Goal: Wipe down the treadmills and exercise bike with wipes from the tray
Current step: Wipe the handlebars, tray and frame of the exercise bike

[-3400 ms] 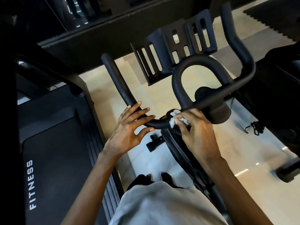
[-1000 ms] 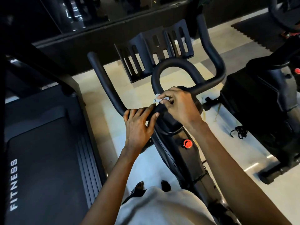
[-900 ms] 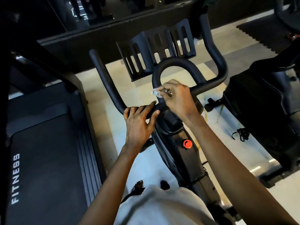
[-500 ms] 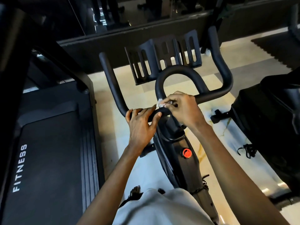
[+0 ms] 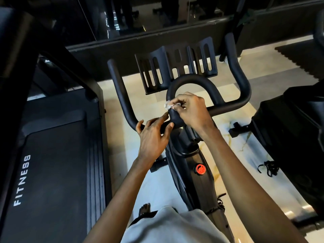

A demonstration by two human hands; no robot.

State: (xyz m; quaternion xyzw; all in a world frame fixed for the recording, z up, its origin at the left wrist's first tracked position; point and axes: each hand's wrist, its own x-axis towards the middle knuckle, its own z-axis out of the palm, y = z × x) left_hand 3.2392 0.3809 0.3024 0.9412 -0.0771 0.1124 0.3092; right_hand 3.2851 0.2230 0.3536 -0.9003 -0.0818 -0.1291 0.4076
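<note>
Wipe [image 5: 168, 106] is pinched in the right hand [image 5: 191, 111], pressed to the bike [image 5: 192, 183] bar [image 5: 191, 80]; the left hand [image 5: 154, 137] grips the bar, likely to steady it.

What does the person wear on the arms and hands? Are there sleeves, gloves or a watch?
Nothing. The left hand and right hand have no gloves, rings or watch in view. Both forearms are bare, without sleeves. A light grey garment shows below.
</note>
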